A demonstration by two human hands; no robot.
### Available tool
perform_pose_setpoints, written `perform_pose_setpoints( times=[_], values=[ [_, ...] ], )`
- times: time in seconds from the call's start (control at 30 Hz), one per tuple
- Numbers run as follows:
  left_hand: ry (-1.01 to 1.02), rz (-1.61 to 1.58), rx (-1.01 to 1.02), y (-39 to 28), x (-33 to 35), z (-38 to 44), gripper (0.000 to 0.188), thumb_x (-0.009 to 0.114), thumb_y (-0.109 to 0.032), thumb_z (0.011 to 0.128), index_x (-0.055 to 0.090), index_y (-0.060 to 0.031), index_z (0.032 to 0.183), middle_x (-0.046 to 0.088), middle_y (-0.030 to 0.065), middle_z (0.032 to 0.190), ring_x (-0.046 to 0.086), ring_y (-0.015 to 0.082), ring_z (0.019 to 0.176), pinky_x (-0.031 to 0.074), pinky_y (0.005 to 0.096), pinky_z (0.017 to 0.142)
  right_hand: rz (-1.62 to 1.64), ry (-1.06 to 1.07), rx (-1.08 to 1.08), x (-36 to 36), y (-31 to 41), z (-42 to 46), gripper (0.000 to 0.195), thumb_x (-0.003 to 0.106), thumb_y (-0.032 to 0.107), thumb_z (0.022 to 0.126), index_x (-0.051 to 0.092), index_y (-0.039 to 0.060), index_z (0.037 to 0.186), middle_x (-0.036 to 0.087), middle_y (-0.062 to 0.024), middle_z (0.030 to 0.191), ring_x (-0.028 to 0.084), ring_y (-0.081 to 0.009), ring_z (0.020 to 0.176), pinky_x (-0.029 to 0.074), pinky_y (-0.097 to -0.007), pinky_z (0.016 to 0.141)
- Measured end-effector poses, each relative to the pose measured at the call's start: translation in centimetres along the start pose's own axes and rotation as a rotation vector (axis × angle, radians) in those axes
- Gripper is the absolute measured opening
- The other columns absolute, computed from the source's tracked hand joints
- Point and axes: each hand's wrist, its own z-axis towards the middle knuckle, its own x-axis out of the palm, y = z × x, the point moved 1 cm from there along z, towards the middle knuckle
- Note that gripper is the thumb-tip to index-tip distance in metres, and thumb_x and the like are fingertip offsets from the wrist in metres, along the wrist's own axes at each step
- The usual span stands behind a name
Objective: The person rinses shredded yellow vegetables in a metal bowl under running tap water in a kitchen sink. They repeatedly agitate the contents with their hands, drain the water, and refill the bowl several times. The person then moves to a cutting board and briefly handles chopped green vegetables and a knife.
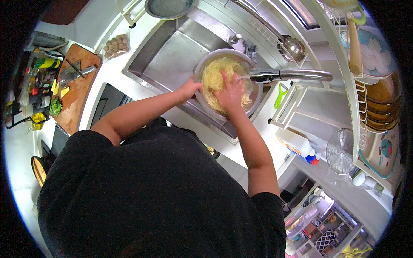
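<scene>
A round metal bowl [197,104] stands in the sink, filled with pale yellow shreds [213,77], perhaps shredded potato. My left hand [189,89] grips its left rim, thumb over the edge and the other fingers mostly hidden. Inside, my right hand [231,93] lies spread on the shreds, its fingers apart and the tips partly among them. From the right, a chrome pull-out faucet [287,74] reaches over the rim, and water runs from its head towards my right hand.
The stainless steel sink [174,51] surrounds the bowl. At left, a wooden cutting board [74,103] holds a cleaver [72,74] and greens [56,106]. A bag of brown balls [116,46] lies behind. Rightward are a green peeler [281,96], a white bottle [295,143] and a dish rack [350,96].
</scene>
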Motion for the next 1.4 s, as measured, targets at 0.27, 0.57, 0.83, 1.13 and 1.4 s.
perform_pose_setpoints(
  times=[0.27, 0.57, 0.83, 1.13, 1.4],
  values=[
    [-0.11, -0.038, 0.017, 0.3, 0.0, -0.8, 0.063, 0.052, -0.012, 0.063, 0.031, -0.0106, 0.123, 0.052, 0.0103, 0.095, 0.056, 0.0217, 0.072, 0.049, 0.0333, 0.048, 0.535, 0.033, 0.15, 1.8, -2.8, 3.4, 0.073, 0.068, 0.027, 0.07, 0.028, 0.0149, 0.129, 0.034, -0.0237, 0.128, 0.039, -0.0419, 0.112, 0.038, -0.0458, 0.088],
    [-0.065, -0.039, 0.036, 2.1, -0.4, 0.9, 0.062, 0.053, -0.013, 0.064, 0.032, -0.0089, 0.122, 0.053, 0.0098, 0.091, 0.056, 0.0205, 0.071, 0.049, 0.032, 0.05, 0.341, 0.157, 0.294, 4.4, -3.4, -0.1, 0.086, 0.072, 0.029, 0.066, 0.022, 0.0091, 0.133, 0.031, -0.0272, 0.127, 0.043, -0.0424, 0.106, 0.04, -0.0435, 0.089],
    [-0.078, -0.042, -0.047, 1.0, -0.1, 0.8, 0.063, 0.052, -0.013, 0.064, 0.03, -0.0108, 0.124, 0.053, 0.0097, 0.092, 0.056, 0.021, 0.072, 0.049, 0.0333, 0.051, 0.618, 0.052, 0.346, -2.7, 0.8, 2.4, 0.068, 0.072, 0.03, 0.067, 0.039, 0.0105, 0.124, 0.039, -0.0257, 0.124, 0.038, -0.0378, 0.116, 0.035, -0.0395, 0.094],
    [-0.067, -0.066, -0.028, 0.7, 0.3, 0.5, 0.057, 0.051, -0.012, 0.065, 0.032, -0.0113, 0.119, 0.051, 0.0092, 0.09, 0.055, 0.0219, 0.067, 0.049, 0.035, 0.05, -0.044, -0.002, -0.043, -0.6, 1.5, 1.7, 0.054, 0.066, 0.022, 0.071, 0.046, 0.025, 0.121, 0.032, -0.0147, 0.132, 0.039, -0.0386, 0.114, 0.039, -0.0398, 0.09],
    [-0.143, -0.029, 0.038, 0.3, 0.1, 0.6, 0.058, 0.052, -0.011, 0.064, 0.033, -0.0108, 0.119, 0.051, 0.0099, 0.094, 0.055, 0.0217, 0.068, 0.048, 0.0328, 0.048, 0.548, 0.121, 0.325, 0.4, -3.5, 3.6, 0.065, 0.062, 0.022, 0.076, 0.03, 0.0205, 0.133, 0.028, -0.0179, 0.135, 0.039, -0.0394, 0.115, 0.038, -0.0407, 0.093]
  ],
)
